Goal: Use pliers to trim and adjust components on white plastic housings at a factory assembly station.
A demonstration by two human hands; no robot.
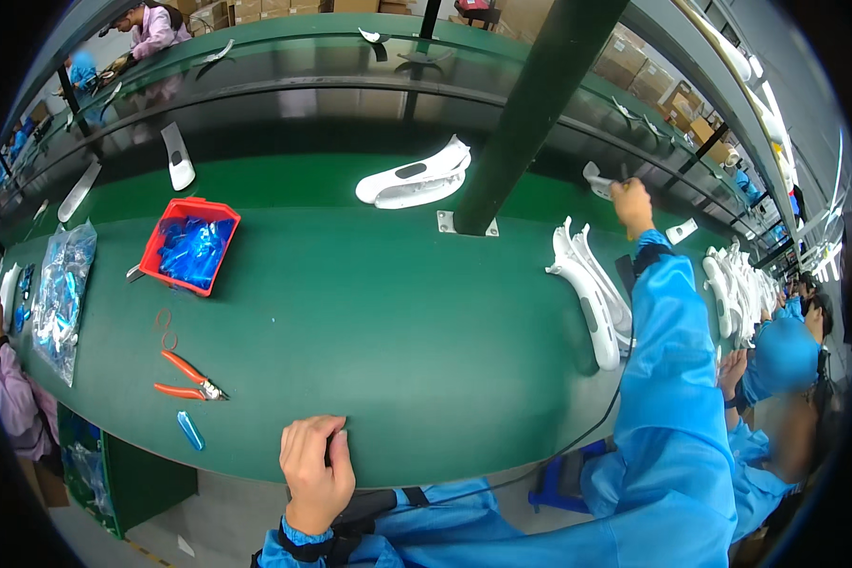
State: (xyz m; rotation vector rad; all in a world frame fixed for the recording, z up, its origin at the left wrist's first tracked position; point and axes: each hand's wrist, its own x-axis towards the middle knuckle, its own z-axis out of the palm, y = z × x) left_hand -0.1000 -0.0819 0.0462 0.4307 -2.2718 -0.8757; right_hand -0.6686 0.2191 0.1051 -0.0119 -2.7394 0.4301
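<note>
My right arm is stretched out to the far right. My right hand (631, 208) has its fingers closed at the end of a small white plastic part (597, 180) beside the dark conveyor. At the table's front edge rests my left hand (314, 470), loosely curled, with nothing visible in it. White curved plastic housings (587, 293) lie left of my right forearm. Farther back, left of the green post, is another white housing (415, 178) with a dark oval inset. Orange-handled cutting pliers (191, 378) and a small blue piece (190, 431) lie left of my left hand.
A red bin (191, 244) holds blue pieces; a clear bag (63, 303) lies left of it. The green post (530, 114) rises from the table. White housings (738, 289) are piled at right, near co-workers in blue. A cable (577, 437) crosses the front edge.
</note>
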